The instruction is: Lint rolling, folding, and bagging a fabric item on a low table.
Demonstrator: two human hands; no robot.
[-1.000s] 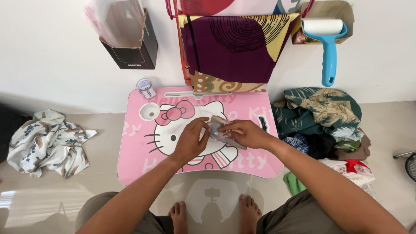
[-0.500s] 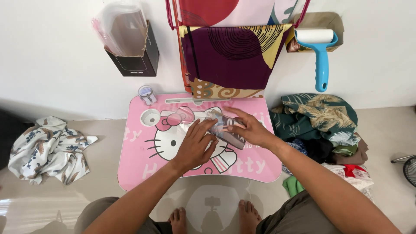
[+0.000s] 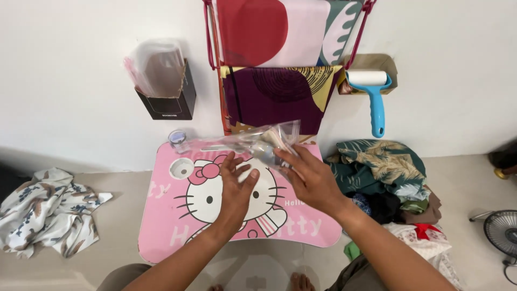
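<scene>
Right hand [image 3: 312, 180] grasps clear plastic bag [image 3: 257, 141] above far edge of pink lap table [image 3: 161, 226]; left hand [image 3: 237, 188] released, fingers spread beneath. Bag contents unclear; table surface bare.

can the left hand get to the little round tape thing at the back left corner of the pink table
Probably yes. The left hand lies open over the pink table, and the small roll stands apart at the back left corner with only bare tabletop between them; the clear bag lies to its right.
</scene>
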